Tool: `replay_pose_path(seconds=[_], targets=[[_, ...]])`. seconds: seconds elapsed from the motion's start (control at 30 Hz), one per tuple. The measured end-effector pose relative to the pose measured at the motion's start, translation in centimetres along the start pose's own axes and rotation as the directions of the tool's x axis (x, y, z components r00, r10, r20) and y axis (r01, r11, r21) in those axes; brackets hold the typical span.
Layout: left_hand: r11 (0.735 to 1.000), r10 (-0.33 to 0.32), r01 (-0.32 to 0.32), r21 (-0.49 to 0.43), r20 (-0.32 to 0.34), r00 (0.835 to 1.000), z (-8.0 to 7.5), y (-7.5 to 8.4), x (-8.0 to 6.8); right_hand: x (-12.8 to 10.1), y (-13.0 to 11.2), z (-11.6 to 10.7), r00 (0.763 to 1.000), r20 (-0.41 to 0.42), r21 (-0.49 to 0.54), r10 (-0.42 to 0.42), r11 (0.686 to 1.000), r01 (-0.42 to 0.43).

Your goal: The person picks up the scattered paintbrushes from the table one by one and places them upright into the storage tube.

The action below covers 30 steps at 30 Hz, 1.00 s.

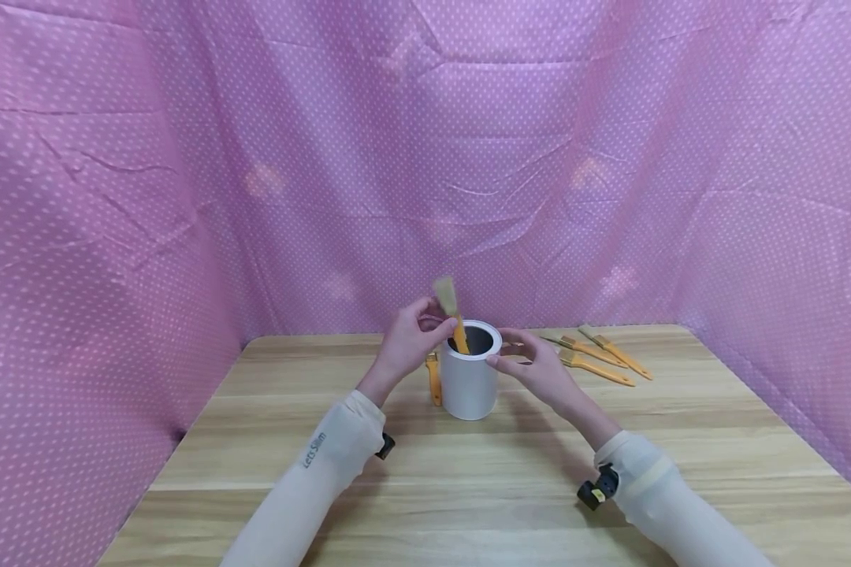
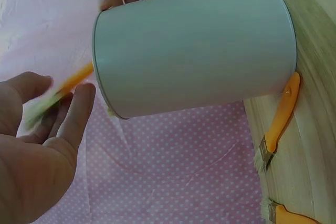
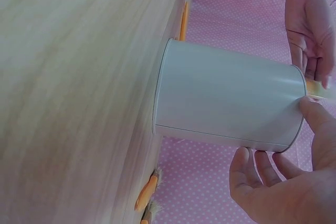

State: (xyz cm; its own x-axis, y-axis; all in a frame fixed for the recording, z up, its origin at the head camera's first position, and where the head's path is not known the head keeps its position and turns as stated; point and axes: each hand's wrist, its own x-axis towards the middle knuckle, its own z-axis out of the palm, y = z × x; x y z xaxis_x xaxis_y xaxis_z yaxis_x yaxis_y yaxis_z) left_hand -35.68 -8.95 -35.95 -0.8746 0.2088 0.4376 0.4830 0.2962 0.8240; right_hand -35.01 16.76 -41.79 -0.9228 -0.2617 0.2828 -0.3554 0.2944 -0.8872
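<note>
A white cylindrical can (image 1: 468, 378) stands upright in the middle of the wooden table (image 1: 468, 488). An orange-handled brush (image 1: 457, 324) leans in its mouth, bristles up and blurred. My left hand (image 1: 413, 340) is beside the brush. In the left wrist view the brush (image 2: 62, 94) passes between the spread thumb and fingers of that hand (image 2: 44, 135). My right hand (image 1: 535, 364) holds the can near the rim. Its thumb is on the near side and its fingers reach round the far side, as the right wrist view shows: right hand (image 3: 286, 187), can (image 3: 226, 100).
One more orange-handled brush (image 1: 434, 379) lies on the table against the can's left side. Three similar brushes (image 1: 599, 358) lie at the back right. Pink dotted cloth (image 1: 184, 197) walls in the table on three sides.
</note>
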Motion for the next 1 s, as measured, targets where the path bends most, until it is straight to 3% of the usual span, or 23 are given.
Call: replay_pose_path(seconds=[0.43, 0.67, 0.8, 0.9, 1.0], targets=[[0.998, -0.062, 0.064, 0.006, -0.16, 0.985, -0.5, -1.5, 0.5, 0.2, 0.2, 0.2, 0.999, -0.012, -0.01, -0.029, 1.0, 0.029], [0.994, -0.111, 0.11, -0.017, -0.182, 0.977, -0.9, -3.5, 0.8, 0.1, 0.1, 0.2, 1.0, -0.011, -0.015, -0.023, 1.0, 0.023], [0.973, -0.129, 0.165, 0.161, -0.216, 0.968, -1.4, -4.7, 0.8, 0.0, 0.1, 0.2, 1.0, -0.01, -0.011, -0.024, 1.0, 0.024], [0.925, -0.147, 0.222, 0.307, -0.249, 0.957, -1.7, -5.2, 0.7, 0.0, 0.1, 0.2, 1.0, -0.011, -0.013, -0.027, 1.0, 0.027], [0.878, -0.182, 0.278, 0.391, -0.265, 0.947, -2.1, -5.5, 0.6, 0.0, 0.1, 0.2, 0.999, -0.011, -0.015, -0.031, 0.999, 0.031]])
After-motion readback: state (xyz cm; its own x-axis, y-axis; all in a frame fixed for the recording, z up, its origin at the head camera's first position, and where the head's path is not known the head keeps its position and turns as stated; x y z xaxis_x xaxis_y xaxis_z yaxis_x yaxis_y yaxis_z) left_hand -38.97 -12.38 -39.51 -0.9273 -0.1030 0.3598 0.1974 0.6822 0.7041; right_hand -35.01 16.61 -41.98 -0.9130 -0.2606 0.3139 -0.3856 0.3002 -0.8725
